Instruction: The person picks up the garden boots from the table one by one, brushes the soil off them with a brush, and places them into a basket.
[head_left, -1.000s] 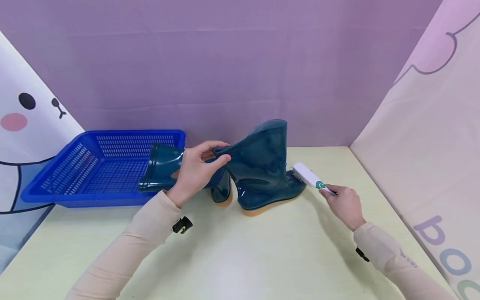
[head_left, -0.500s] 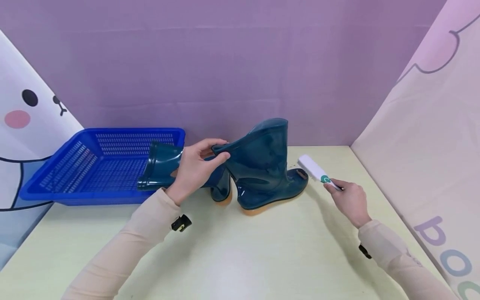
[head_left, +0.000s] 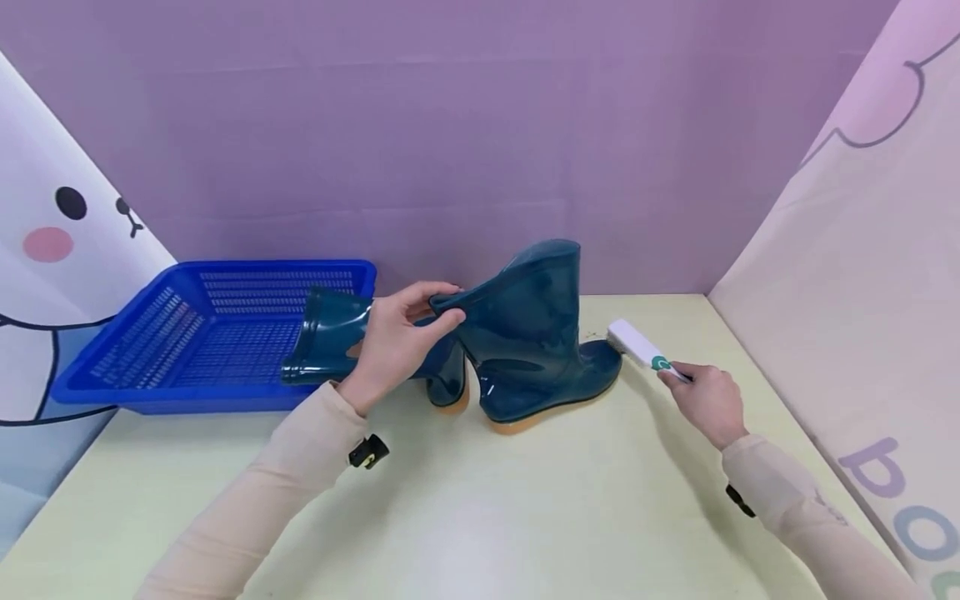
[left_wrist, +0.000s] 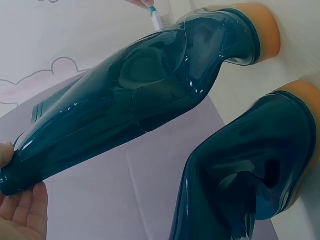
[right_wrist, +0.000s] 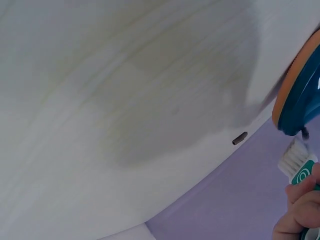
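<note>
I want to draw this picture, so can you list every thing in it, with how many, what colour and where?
boots: 2, dark teal with tan soles; one stands mid-table, the other lies on its side behind it, its top over the basket's rim
brush: 1, white with a green mark, at the standing boot's toe
basket: 1, blue, back left of the table
table: 1, pale yellow
backdrop: 1, purple, behind the table
side curtains: 2, one white with a cartoon face at left, one pink at right
left hand: pinches the standing boot's top edge
right hand: holds the brush
sleeves: 2, beige
</note>
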